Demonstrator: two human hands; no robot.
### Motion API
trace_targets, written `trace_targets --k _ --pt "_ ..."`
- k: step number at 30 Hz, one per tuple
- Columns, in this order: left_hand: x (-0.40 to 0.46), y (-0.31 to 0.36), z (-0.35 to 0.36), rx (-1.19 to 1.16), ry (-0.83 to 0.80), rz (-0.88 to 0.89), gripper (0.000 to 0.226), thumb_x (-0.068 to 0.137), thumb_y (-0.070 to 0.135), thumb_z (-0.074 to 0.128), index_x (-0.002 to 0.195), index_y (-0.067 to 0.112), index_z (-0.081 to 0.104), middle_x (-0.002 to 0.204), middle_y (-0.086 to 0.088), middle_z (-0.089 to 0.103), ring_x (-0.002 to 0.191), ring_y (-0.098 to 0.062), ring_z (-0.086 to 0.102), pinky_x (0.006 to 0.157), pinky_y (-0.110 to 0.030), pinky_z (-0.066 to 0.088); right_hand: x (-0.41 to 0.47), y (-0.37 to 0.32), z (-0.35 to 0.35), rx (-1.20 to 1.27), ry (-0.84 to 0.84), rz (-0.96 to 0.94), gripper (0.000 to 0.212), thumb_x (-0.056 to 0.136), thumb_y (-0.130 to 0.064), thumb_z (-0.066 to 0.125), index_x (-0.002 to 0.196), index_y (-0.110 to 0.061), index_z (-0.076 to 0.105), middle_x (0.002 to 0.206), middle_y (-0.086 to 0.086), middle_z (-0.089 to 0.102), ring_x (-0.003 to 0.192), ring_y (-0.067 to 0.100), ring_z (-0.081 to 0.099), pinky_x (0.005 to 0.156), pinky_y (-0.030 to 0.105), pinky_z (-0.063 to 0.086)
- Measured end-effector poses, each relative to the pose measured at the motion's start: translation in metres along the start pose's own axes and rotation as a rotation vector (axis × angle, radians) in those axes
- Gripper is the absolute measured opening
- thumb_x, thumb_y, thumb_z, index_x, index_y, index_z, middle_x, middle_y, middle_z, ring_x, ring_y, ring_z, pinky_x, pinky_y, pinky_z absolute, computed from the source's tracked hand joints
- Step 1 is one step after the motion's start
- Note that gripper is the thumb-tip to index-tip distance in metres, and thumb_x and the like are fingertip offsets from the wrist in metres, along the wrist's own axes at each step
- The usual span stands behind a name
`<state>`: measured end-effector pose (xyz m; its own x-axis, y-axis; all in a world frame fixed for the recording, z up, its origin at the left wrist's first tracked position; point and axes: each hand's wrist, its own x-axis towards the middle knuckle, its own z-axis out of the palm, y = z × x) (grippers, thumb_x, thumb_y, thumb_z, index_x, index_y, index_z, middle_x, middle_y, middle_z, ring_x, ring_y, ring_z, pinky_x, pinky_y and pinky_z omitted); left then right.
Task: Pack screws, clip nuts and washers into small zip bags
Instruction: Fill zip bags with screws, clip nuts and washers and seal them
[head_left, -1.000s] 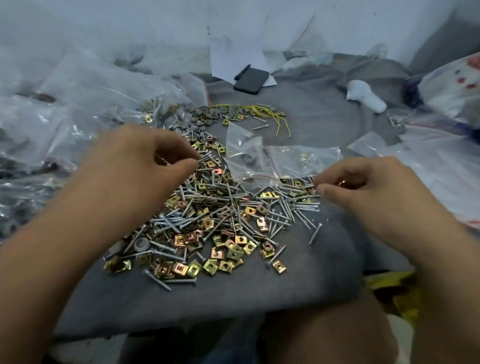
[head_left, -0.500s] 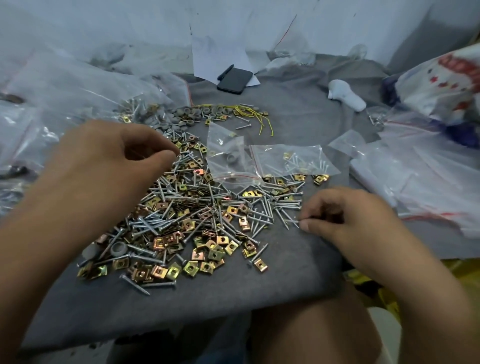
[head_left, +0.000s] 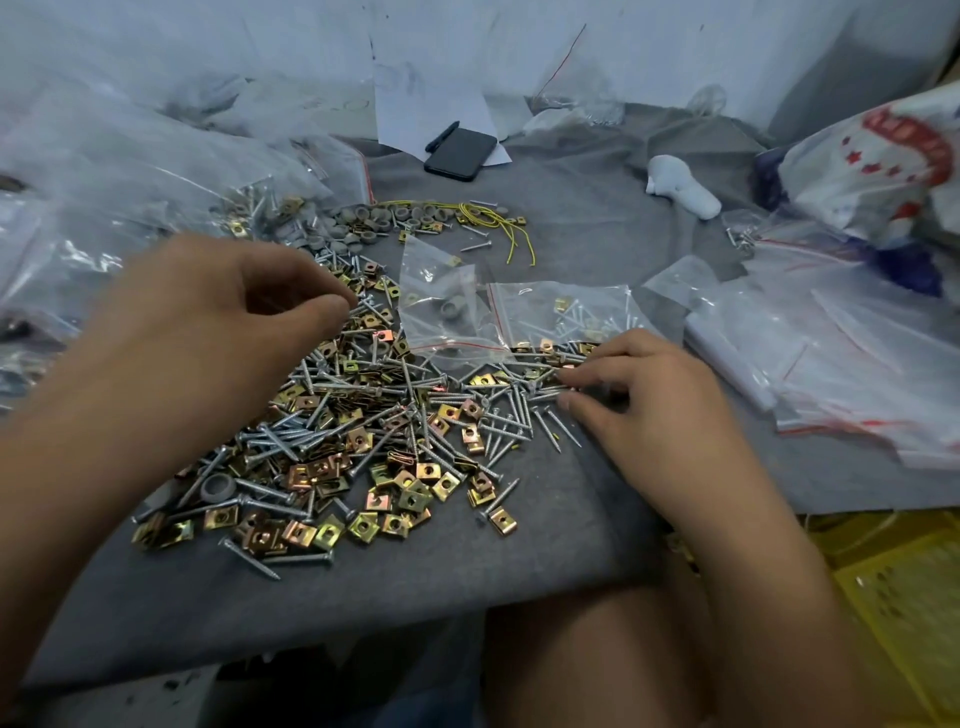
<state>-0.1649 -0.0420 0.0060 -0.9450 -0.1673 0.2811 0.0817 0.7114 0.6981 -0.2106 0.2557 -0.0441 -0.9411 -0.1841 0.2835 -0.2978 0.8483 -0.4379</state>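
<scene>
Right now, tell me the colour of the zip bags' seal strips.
Red, on the zip bags; head view shows it.

Gold clip nuts (head_left: 322, 467), silver screws (head_left: 363, 384), grey cloth (head_left: 571, 234), black phone (head_left: 460, 154).

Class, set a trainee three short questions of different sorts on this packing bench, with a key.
1. True or false: the phone lies on top of the pile of screws.
2. Which hand reaches into the screws beside the small zip bags?
3. The loose wires are: A red, B yellow, C black.

Key
1. False: it lies at the far edge of the grey cloth.
2. The right hand; the left hand is raised, fingertips pinched.
3. B
</scene>
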Motion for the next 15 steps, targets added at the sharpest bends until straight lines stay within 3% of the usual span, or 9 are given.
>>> trace_targets --k 4,7,10,15 --pt "0.0 0.001 0.002 0.0 -0.005 0.006 0.01 0.089 0.052 0.071 0.098 0.055 0.076 0.083 0.03 0.073 0.072 -0.003 0.071 0.073 -0.03 0.058 -0.003 0.0 0.0 -0.038 0.05 -0.011 0.008 0.087 -0.032 0.082 0.093 -0.026 0.079 0.095 -0.009 0.061 0.097 0.017 0.06 0.086 0.039 0.052" --pt "0.0 0.002 0.004 0.004 -0.003 -0.005 0.009 0.089 0.051 0.07 0.094 0.049 0.078 0.082 0.031 0.072 0.072 0.0 0.069 0.068 -0.026 0.053 -0.003 -0.002 0.002 -0.071 0.008 -0.02 0.008 0.092 -0.026 0.076 0.094 -0.021 0.07 0.099 -0.005 0.056 0.099 0.018 0.056 0.088 0.038 0.049" --pt "0.001 0.003 0.005 0.01 0.001 -0.001 0.011 0.089 0.05 0.07 0.093 0.046 0.079 0.082 0.033 0.072 0.076 0.006 0.068 0.067 -0.024 0.049 -0.004 -0.007 0.003 -0.087 -0.023 -0.023 0.008 0.096 -0.022 0.07 0.101 -0.018 0.064 0.105 -0.001 0.055 0.102 0.021 0.053 0.09 0.038 0.046" --pt "0.0 0.005 0.007 -0.004 -0.025 -0.01 0.011 0.091 0.045 0.071 0.095 0.042 0.081 0.08 0.024 0.075 0.074 -0.003 0.071 0.07 -0.029 0.055 -0.008 -0.012 0.003 -0.059 0.024 -0.055 0.017 0.091 -0.01 0.071 0.095 -0.021 0.058 0.094 -0.001 0.056 0.089 0.024 0.054 0.079 0.042 0.048"
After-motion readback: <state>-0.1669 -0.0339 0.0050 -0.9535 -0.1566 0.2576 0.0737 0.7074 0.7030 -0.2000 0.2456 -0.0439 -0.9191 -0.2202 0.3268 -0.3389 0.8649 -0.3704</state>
